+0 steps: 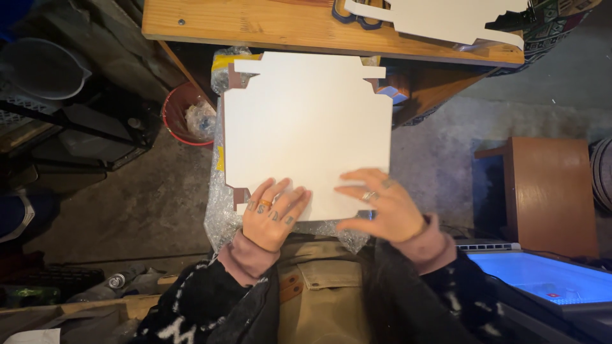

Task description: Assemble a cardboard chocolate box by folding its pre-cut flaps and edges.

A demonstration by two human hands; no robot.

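A white flat board (307,127) with notched corners lies on a stack of similar brown-edged boards over bubble wrap (223,220), in front of my lap. My left hand (273,215) rests flat on the board's near left edge, fingers spread, a ring on one finger. My right hand (380,204) lies on the near right edge, fingers pointing left and slightly curled over the board, also ringed. Neither hand lifts the board clear; both press on its top surface.
A wooden bench (255,28) runs across the top with more white cut boards (446,19) on it. A red bucket (182,114) stands at left on the concrete floor, a wooden stool (548,191) at right, a glowing blue screen (542,277) at lower right.
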